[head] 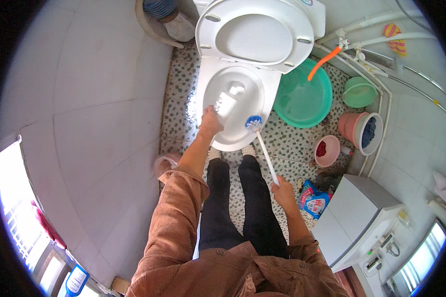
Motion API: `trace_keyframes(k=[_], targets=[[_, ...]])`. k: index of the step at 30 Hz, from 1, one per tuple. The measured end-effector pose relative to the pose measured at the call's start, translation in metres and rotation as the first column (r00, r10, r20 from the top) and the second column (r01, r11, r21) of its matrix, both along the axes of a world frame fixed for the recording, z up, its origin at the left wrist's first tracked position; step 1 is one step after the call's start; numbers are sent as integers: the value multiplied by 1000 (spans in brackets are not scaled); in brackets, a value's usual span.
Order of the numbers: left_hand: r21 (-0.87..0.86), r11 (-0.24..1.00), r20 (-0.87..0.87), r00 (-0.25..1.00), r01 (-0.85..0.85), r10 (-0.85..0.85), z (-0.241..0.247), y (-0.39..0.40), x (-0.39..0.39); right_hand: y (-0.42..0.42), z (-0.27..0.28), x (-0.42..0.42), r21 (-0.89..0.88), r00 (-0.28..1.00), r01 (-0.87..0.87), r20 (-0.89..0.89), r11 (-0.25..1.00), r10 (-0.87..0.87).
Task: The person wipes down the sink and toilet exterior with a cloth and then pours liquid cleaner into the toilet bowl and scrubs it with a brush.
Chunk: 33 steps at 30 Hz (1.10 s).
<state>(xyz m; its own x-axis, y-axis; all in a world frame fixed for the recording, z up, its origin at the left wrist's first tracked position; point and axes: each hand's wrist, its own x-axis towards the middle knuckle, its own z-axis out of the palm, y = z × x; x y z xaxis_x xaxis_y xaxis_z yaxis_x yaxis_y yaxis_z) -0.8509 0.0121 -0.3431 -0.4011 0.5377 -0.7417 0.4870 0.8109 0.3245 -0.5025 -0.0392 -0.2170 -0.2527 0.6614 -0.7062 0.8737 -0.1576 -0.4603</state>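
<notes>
My left hand [210, 122] holds a white bottle [226, 107] over the bowl of a white toilet [269, 87], the bottle's narrower end pointing towards the back of the bowl. The toilet seat [208, 33] is raised. My right hand [281, 190] grips the lower end of the white handle of a toilet brush [270, 159]. The brush's blue and white bristle head [253, 123] is at the right front part of the bowl; whether it touches the surface is not clear.
Right of the toilet stand a large green basin [301, 120], a small green bucket [360, 92], pink and white buckets and a pink basin [332, 161]. An orange hose [321, 63] hangs over the green basin. Detergent bags [315, 202] lie beside a white cabinet [342, 219].
</notes>
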Motion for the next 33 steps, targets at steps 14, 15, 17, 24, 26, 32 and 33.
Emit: trace_keyframes(k=[14, 15, 17, 24, 26, 32, 33], targets=[[206, 943, 115, 963, -262, 243, -46, 10, -8, 3, -4, 1, -143, 995, 98, 32, 985, -94], [191, 950, 87, 968, -247, 235, -47, 0, -7, 4, -2, -2, -141, 996, 90, 24, 986, -87], [177, 948, 59, 964, -264, 258, -47, -24, -5, 7, 6, -10, -129, 997, 76, 5, 989, -76], [151, 925, 208, 926, -349, 316, -39, -102, 22, 13, 8, -22, -223, 995, 96, 23, 970, -93], [154, 913, 273, 904, -378, 328, -39, -119, 28, 15, 10, -22, -195, 997, 71, 21, 978, -69], [-108, 978, 197, 960, -179, 197, -26, -158, 46, 21, 15, -11, -189, 990, 138, 30, 972, -135], [-111, 967, 226, 942, -229, 249, -24, -161, 43, 17, 10, -6, -193, 990, 144, 26, 971, -142]])
